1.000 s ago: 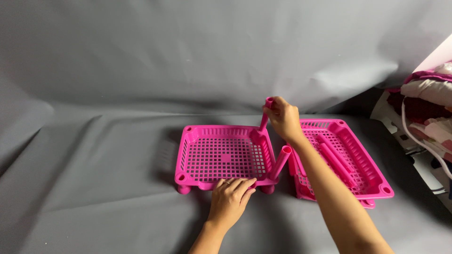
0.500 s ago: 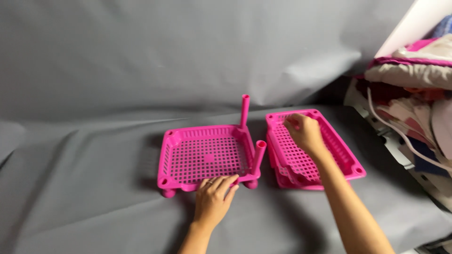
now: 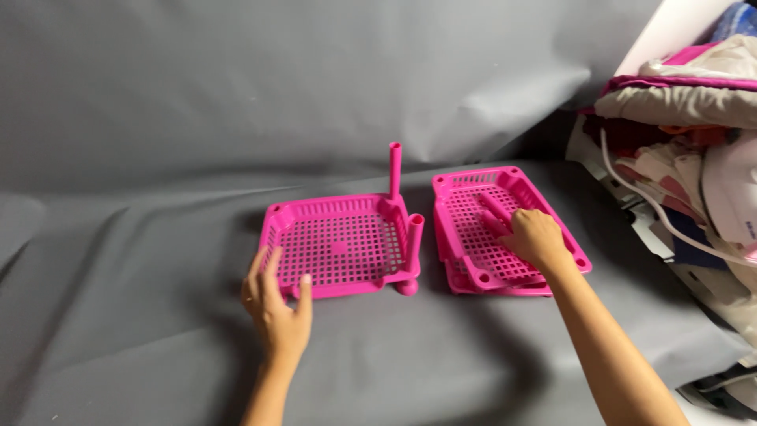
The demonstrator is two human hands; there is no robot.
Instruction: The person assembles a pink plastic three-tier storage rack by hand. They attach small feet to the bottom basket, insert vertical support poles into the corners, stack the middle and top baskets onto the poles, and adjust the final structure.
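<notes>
Left hand [image 3: 276, 312] shifted to tray's [image 3: 339, 248] corner, grip released, right hand [image 3: 536, 237] grasping flat diagonal tube [image 3: 494, 208].

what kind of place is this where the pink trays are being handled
Probably a home room set up as a makeshift filming spot. A wrinkled grey backdrop sheet covers wall and floor, a heap of folded bedding and clothes sits at the right, and pink plastic rack trays lie on the sheet.
</notes>
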